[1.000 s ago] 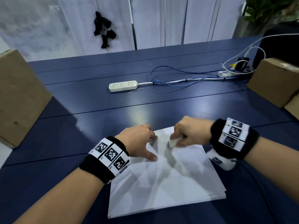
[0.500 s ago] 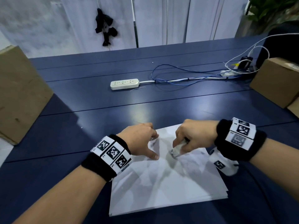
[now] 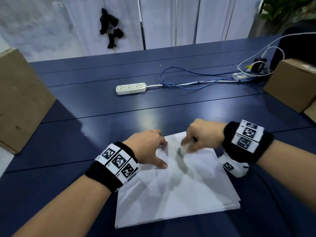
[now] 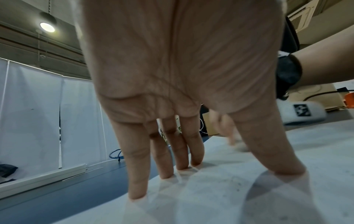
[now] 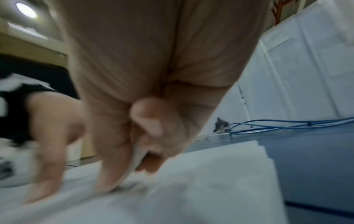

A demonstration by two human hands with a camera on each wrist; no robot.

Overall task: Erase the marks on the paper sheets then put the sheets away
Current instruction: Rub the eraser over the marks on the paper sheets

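Note:
A stack of white paper sheets [image 3: 179,194] lies on the dark blue table in front of me. My left hand [image 3: 150,149] presses on the stack's far left part with straight, spread fingers [image 4: 138,174] and thumb. My right hand [image 3: 201,139] pinches a small white eraser [image 3: 183,149] and holds its tip on the top sheet near the far edge. In the right wrist view the eraser [image 5: 134,178] and the paper [image 5: 191,189] are blurred. Faint grey specks show on the sheet [image 4: 229,189] by my left fingertips.
A white power strip [image 3: 130,88] with blue and white cables [image 3: 196,81] lies farther back on the table [image 3: 85,134]. Cardboard boxes stand at the left [image 3: 20,100] and right [image 3: 290,82] edges. A white curtain hangs behind the table.
My right hand has moved the eraser down the sheet and back up toward the far edge. My left hand has stayed pressed on the paper.

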